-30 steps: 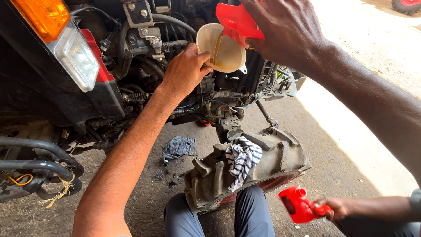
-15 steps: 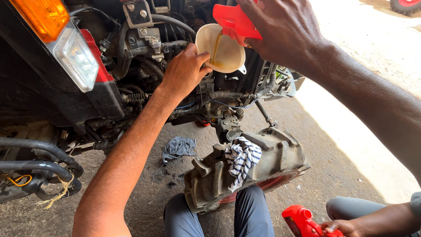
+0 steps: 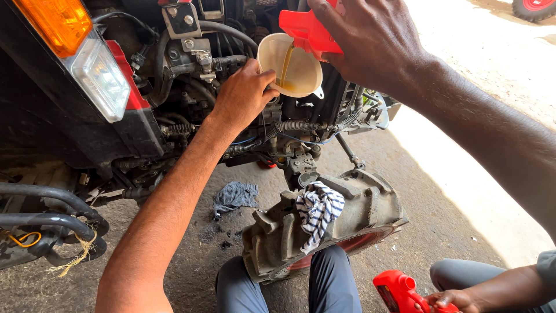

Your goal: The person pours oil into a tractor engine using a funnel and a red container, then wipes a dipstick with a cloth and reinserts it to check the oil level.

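The left hand [image 3: 243,95] is closing its grip on the rim of the cream plastic funnel [image 3: 289,72], which is sitting up among the dark engine hoses [image 3: 289,126]. The right hand [image 3: 376,43] is gripping a tilted red plastic oil container [image 3: 307,30], cut off by the top edge, pouring amber oil [image 3: 285,64]; the funnel's spout is hidden. Below, a co-worker's hand [image 3: 452,300] is holding another red container [image 3: 399,291].

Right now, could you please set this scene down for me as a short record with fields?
Left hand: grip on the rim of the cream funnel, set in the engine
Right hand: tilts a red container
Oil: amber stream running into the funnel
Tyre: below, a striped cloth draped over it
Ground: dark rag
Other person's hand: holds a second red container
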